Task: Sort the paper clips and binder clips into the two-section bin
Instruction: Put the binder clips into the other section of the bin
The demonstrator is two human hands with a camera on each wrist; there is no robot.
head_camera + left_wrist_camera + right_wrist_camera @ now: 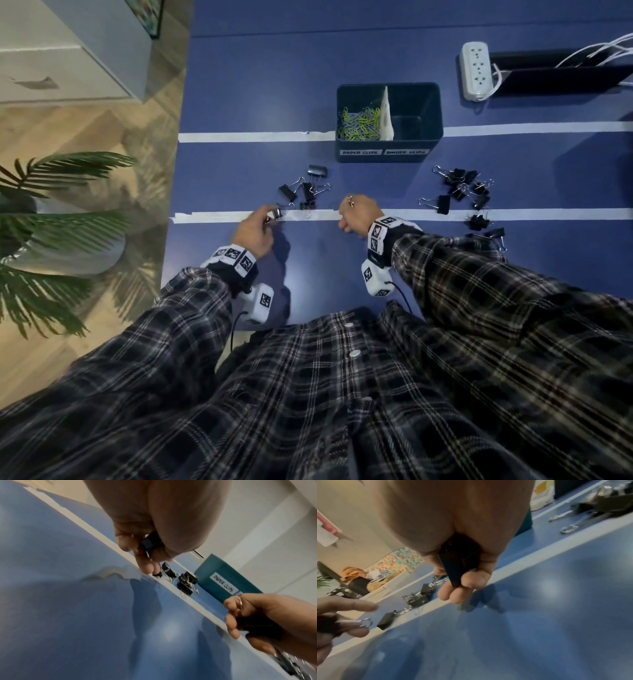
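Curling round black binder clips point(460, 566), both the left hand point(255, 231) and right hand point(359, 214) were clamped just before the two-section bin point(388, 150), where a loosened grip could spill clips among the paper clips point(359, 123).

Paper clips point(359, 123) are held in the bin's point(388, 156) left section; binder clips point(305, 190) are scattered before it

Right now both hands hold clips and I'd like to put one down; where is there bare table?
Bare: the strip between the near tape line and the table's front edge, and between the left binder clips and right binder clips before the bin. Those two clusters are crowded.
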